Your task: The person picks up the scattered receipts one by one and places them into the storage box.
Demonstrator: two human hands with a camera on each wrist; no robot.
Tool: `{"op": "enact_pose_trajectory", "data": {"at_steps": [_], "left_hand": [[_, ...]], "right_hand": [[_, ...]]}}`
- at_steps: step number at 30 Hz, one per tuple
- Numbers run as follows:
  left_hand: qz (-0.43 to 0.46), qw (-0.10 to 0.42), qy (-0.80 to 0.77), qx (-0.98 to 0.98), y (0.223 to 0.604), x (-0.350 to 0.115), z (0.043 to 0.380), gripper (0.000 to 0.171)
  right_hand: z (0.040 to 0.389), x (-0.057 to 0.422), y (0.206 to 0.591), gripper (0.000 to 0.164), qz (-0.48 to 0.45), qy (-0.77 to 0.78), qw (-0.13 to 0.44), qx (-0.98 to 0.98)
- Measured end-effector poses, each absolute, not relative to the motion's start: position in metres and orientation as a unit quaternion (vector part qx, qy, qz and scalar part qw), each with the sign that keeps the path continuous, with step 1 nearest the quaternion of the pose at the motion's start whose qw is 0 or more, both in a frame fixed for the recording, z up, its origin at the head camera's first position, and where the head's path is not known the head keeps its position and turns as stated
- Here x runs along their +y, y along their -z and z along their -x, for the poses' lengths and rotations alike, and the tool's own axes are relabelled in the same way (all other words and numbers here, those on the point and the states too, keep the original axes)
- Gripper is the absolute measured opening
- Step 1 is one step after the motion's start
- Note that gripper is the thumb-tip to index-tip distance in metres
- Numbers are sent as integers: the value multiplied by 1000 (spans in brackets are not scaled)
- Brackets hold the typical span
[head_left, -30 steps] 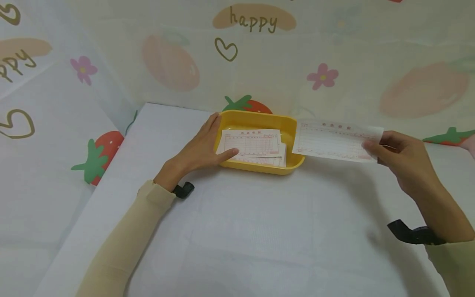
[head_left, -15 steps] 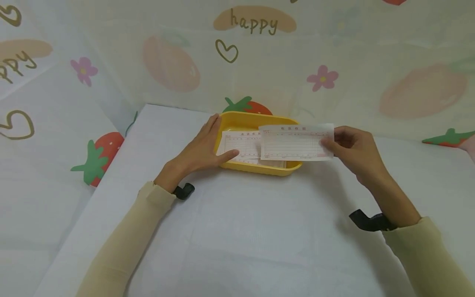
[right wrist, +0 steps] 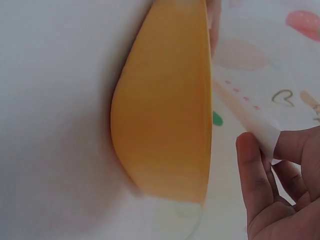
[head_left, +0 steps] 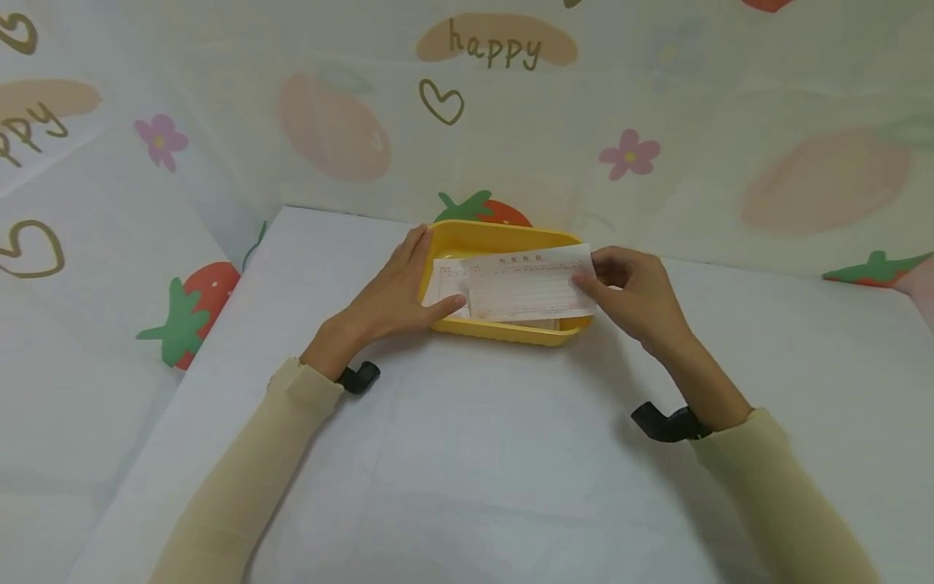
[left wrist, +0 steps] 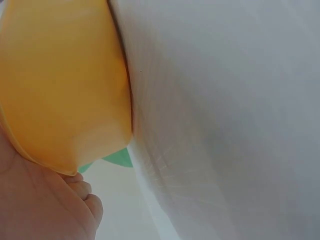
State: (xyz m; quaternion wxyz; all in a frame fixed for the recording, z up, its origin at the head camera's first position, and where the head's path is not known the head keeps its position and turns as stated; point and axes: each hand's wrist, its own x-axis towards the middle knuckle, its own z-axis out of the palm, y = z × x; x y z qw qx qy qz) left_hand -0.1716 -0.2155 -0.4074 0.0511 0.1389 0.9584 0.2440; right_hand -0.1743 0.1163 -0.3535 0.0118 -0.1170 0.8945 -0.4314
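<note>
A yellow plastic tray (head_left: 503, 332) stands on the white tabletop against the back wall. Across its left end my left hand (head_left: 390, 288) holds it, thumb over the near rim and fingers at the far left corner; the left wrist view shows that hand (left wrist: 47, 205) against the rim. My right hand (head_left: 635, 292) pinches the right end of a receipt slip (head_left: 529, 288) with printed red lines, between thumb and fingers. This slip hangs slightly tilted over the tray and covers much of the other receipt slips (head_left: 447, 280) lying inside. The right wrist view has the pinched slip (right wrist: 267, 134) above rim height.
Behind the tray rises a cream cloth wall (head_left: 511, 113) printed with strawberries, flowers and "happy". White tabletop (head_left: 481, 454) extends in front and to both sides. A black wrist strap (head_left: 667, 423) sits on the right wrist and another black strap (head_left: 360, 377) on the left.
My right hand has carried the receipt slip leftward from beside the tray to over it, and the slip now tilts a little. The left hand and tray have stayed put.
</note>
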Motion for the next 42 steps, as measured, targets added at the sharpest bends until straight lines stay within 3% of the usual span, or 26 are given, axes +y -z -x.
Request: {"op": "enact_pose_trajectory", "data": {"at_steps": [15,29,36,42], "left_hand": [[-143,43,-248,957,408,-218,171,115],[-139,58,-234,960,402,-216,176,115],[-153,48,-232,959,404,-215,175,115],[-159,31,-220,962,402,-218,173,113]], "right_hand": [[172,82,367,27,137,438,25,888],[159,99,365,24,159,422,-97,887],[146,114,369,23,128,442,-100,882],[142,123,370,23,121,431,-137,884]]}}
